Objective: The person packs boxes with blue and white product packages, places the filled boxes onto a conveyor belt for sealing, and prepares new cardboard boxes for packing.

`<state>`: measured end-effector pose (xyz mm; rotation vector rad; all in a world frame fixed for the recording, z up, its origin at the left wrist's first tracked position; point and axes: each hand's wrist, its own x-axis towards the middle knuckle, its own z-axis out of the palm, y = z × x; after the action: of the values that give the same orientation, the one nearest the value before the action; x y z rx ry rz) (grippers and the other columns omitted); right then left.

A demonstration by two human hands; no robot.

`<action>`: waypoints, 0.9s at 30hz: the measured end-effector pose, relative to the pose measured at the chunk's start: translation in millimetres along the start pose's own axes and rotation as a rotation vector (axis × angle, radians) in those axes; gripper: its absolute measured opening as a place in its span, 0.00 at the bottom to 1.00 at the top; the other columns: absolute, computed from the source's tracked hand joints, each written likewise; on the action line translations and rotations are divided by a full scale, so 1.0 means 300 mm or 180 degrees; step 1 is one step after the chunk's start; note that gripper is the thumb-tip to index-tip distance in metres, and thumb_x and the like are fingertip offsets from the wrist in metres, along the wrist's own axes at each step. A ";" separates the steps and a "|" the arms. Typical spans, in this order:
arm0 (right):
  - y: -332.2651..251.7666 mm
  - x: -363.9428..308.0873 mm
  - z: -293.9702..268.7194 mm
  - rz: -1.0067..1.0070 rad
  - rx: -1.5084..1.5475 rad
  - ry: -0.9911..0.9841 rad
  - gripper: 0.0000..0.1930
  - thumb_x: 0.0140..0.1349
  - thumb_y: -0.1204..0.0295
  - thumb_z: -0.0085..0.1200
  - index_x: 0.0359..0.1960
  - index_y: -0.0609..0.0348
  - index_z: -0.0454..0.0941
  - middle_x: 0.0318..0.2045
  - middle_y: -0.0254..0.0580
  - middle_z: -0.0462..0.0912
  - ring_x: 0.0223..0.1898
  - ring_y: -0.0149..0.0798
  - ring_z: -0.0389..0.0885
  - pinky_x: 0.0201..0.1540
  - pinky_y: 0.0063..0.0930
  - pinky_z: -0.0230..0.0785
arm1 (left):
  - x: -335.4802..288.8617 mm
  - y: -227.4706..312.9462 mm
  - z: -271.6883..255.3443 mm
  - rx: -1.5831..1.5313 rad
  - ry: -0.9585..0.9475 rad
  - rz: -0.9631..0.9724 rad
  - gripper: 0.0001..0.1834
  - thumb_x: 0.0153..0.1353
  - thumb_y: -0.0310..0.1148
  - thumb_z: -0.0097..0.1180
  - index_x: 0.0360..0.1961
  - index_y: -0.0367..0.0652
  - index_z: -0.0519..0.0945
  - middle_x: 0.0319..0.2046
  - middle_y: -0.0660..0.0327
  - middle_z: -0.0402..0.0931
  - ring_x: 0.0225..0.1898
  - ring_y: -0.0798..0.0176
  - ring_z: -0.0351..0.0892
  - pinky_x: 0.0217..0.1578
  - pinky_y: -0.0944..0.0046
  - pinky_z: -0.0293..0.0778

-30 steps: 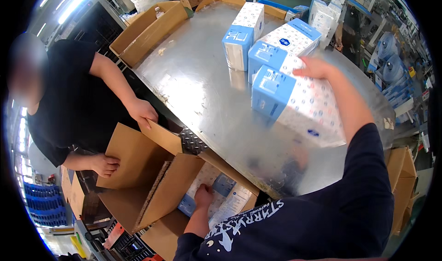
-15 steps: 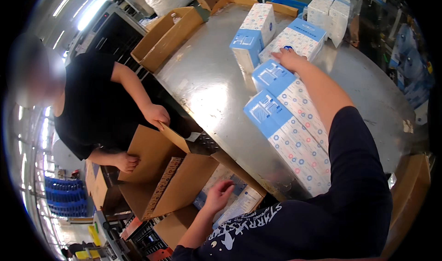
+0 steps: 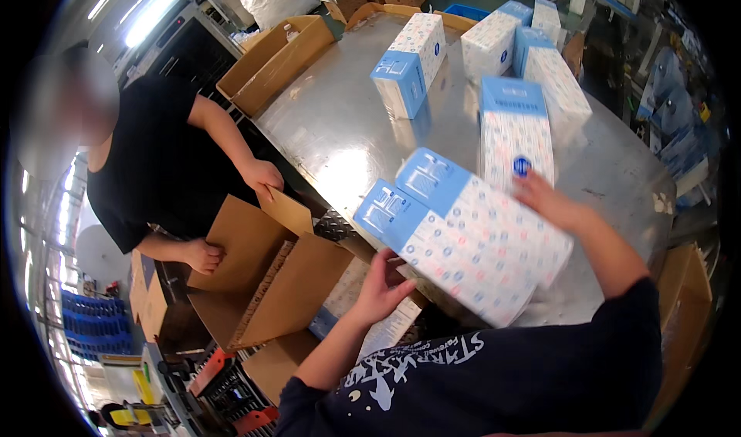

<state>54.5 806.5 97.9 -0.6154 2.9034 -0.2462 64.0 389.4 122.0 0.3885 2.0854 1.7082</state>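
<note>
Two long blue-and-white printed packs [image 3: 475,248] lie side by side and overhang the near left edge of the metal table. Against their near side is my left hand [image 3: 378,286]; its fingers curl at the edge, partly hidden, and the thumb stands apart. My right hand [image 3: 546,202] is at their far side, fingers stretched out and slightly blurred, with the fingertips by the round blue seal of a third pack [image 3: 515,132]. Whether that hand also presses on the pair is unclear. Below my left hand, similar packs [image 3: 390,325] lie in an open carton.
On the metal table [image 3: 309,128], one pack [image 3: 409,67] stands alone and several more [image 3: 494,43] sit at the far right. A co-worker [image 3: 154,167] at the left holds the flaps of a cardboard box [image 3: 293,290]. A cardboard tray [image 3: 278,63] borders the table's far left.
The paired packs have shifted left over the table's edge. My right hand has come nearer along with the sealed pack, which has turned. My left hand has risen to the pair.
</note>
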 end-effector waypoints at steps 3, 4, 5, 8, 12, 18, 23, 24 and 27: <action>-0.127 -0.208 -0.034 0.0687 0.1317 0.0347 0.25 0.56 0.71 0.54 0.58 0.52 0.68 0.61 0.44 0.65 0.63 0.50 0.60 0.60 0.40 0.60 | 0.066 -0.027 0.021 0.0410 0.0287 0.0083 0.35 0.56 0.32 0.60 0.59 0.36 0.55 0.52 0.52 0.66 0.52 0.59 0.68 0.47 0.60 0.73; -0.114 -0.250 -0.028 0.1151 0.2177 0.0546 0.26 0.56 0.73 0.54 0.58 0.54 0.67 0.59 0.44 0.68 0.61 0.48 0.64 0.58 0.37 0.64 | 0.086 -0.045 0.018 0.0655 0.0360 0.0132 0.36 0.57 0.32 0.59 0.60 0.37 0.53 0.53 0.52 0.64 0.53 0.59 0.67 0.47 0.58 0.73; -0.041 -0.298 0.011 0.1998 0.2227 0.1598 0.27 0.56 0.73 0.54 0.59 0.57 0.65 0.57 0.45 0.70 0.58 0.46 0.68 0.54 0.35 0.67 | 0.117 -0.040 0.035 0.0233 0.0363 0.0020 0.35 0.57 0.32 0.58 0.60 0.38 0.53 0.53 0.53 0.65 0.52 0.59 0.68 0.46 0.58 0.73; 0.125 -0.271 0.163 0.2696 0.4126 0.2615 0.31 0.55 0.75 0.55 0.62 0.61 0.59 0.54 0.50 0.72 0.53 0.44 0.73 0.50 0.33 0.70 | 0.209 0.079 0.125 -0.0881 0.0289 -0.0567 0.31 0.62 0.34 0.52 0.63 0.43 0.55 0.52 0.56 0.68 0.51 0.62 0.69 0.46 0.61 0.72; 0.146 -0.171 0.148 0.2258 0.5771 0.2757 0.35 0.53 0.76 0.55 0.64 0.61 0.55 0.54 0.51 0.71 0.51 0.43 0.74 0.50 0.34 0.70 | 0.270 0.112 0.151 -0.1216 0.0041 -0.0453 0.28 0.65 0.33 0.45 0.65 0.46 0.54 0.54 0.57 0.68 0.52 0.63 0.69 0.51 0.65 0.68; 0.034 -0.159 -0.189 0.0919 0.3570 0.1336 0.34 0.55 0.71 0.54 0.65 0.52 0.55 0.59 0.51 0.65 0.51 0.44 0.74 0.50 0.33 0.70 | 0.203 0.092 0.114 -0.1100 -0.0413 -0.0746 0.40 0.63 0.33 0.48 0.69 0.52 0.39 0.61 0.56 0.60 0.58 0.60 0.64 0.52 0.58 0.69; 0.071 -0.144 -0.123 0.2102 0.4031 -0.0141 0.31 0.66 0.45 0.35 0.62 0.51 0.64 0.59 0.48 0.68 0.52 0.37 0.72 0.51 0.32 0.68 | 0.111 0.060 0.097 -0.0886 -0.0868 -0.1242 0.44 0.59 0.37 0.52 0.68 0.53 0.37 0.61 0.57 0.59 0.56 0.57 0.68 0.45 0.57 0.74; 0.097 -0.125 0.042 0.1730 0.4794 0.0348 0.31 0.66 0.45 0.36 0.61 0.55 0.64 0.56 0.47 0.70 0.52 0.36 0.73 0.50 0.32 0.69 | 0.113 0.055 0.122 -0.0878 -0.0956 -0.1318 0.42 0.60 0.37 0.51 0.68 0.50 0.40 0.59 0.57 0.62 0.52 0.59 0.72 0.42 0.62 0.76; 0.055 -0.053 0.152 0.1374 0.5313 0.0483 0.31 0.68 0.49 0.36 0.56 0.66 0.67 0.51 0.43 0.75 0.49 0.34 0.74 0.48 0.32 0.71 | 0.064 0.019 0.118 -0.1084 -0.0781 -0.1056 0.42 0.56 0.33 0.52 0.68 0.46 0.43 0.57 0.57 0.63 0.54 0.60 0.70 0.44 0.62 0.74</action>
<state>71.2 822.1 52.2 0.3335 1.7593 -2.1921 63.9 429.9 119.3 0.1289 1.5499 1.6754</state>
